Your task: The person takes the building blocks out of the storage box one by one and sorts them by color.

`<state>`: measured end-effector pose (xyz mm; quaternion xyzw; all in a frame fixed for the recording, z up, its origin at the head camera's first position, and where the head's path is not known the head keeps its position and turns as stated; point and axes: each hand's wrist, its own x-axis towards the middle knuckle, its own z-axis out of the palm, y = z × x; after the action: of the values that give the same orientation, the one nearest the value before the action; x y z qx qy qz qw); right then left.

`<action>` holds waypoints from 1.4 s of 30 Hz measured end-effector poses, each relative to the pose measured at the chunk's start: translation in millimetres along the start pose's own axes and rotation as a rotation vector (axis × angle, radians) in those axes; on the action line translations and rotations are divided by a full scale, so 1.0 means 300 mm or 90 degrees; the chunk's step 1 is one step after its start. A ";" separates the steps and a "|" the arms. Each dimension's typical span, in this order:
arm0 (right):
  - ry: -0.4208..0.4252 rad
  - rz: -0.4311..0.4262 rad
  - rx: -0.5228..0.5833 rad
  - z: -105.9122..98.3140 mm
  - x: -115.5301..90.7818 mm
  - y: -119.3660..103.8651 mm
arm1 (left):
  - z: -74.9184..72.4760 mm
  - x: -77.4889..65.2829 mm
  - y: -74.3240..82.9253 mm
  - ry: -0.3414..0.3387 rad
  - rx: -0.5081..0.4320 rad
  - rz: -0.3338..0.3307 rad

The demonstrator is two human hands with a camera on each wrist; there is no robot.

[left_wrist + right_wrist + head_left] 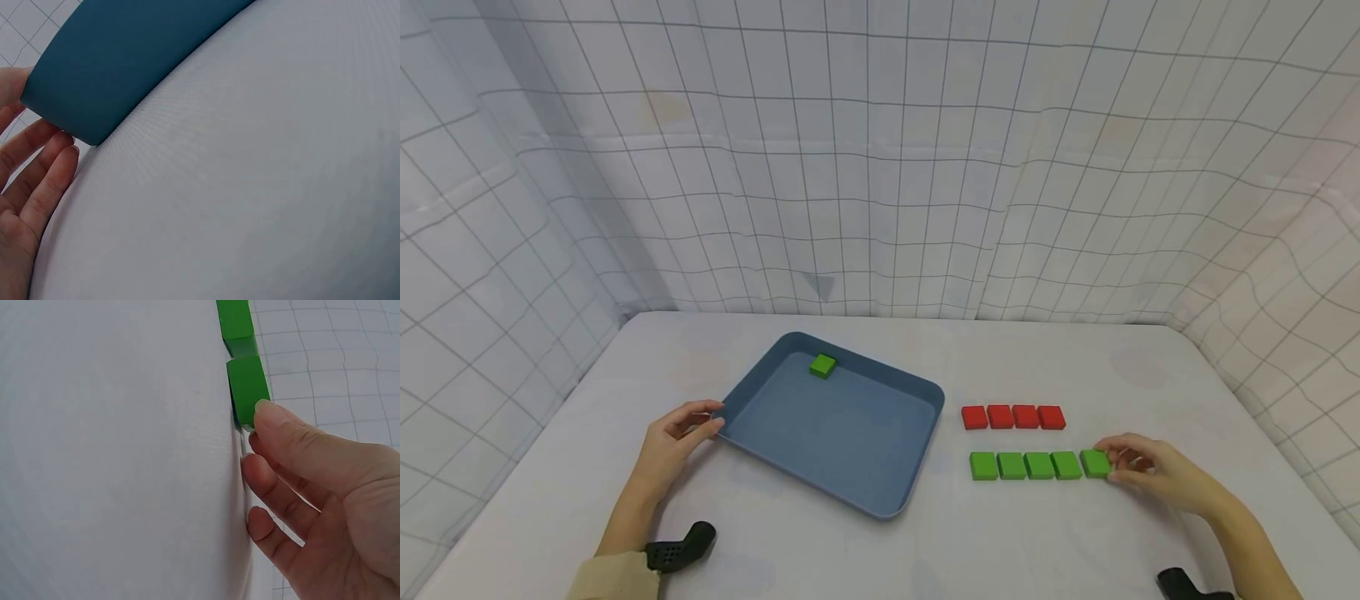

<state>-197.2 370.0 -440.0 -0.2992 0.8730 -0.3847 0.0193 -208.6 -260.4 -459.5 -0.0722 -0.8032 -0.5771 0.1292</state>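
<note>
A blue tray (pixel 835 425) lies at an angle left of the middle of the table, with one green block (pixel 823 366) inside near its far wall. My left hand (pixel 679 440) grips the tray's left corner between thumb and fingers; the corner also shows in the left wrist view (pixel 119 69). To the right of the tray, several green blocks (pixel 1011 466) form a row. My right hand (pixel 1157 471) pinches the rightmost green block (pixel 247 387) of that row, thumb on its near end. Behind them runs a shorter row of several red blocks (pixel 1001 417).
A white cloth covers the table (pixel 1037 542). Grid-patterned curtains (pixel 880 183) hang behind it and on both sides. Black wrist devices sit at the left wrist (pixel 681 548) and the right wrist (pixel 1187 585).
</note>
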 end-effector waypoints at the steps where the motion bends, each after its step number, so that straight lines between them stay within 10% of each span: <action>1: -0.001 -0.003 0.000 0.001 0.000 0.001 | 0.000 0.000 -0.001 0.000 0.001 -0.001; 28: -0.004 0.022 -0.008 -0.003 0.018 -0.038 | -0.001 -0.001 -0.002 -0.002 0.012 0.007; 42: 0.118 0.020 -0.048 0.082 0.235 -0.227 | -0.002 0.001 -0.003 -0.004 0.003 0.007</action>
<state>-214.1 280.1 -397.0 -0.2493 0.8894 -0.3773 -0.0668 -209.1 -261.2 -460.0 -0.0785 -0.8044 -0.5743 0.1301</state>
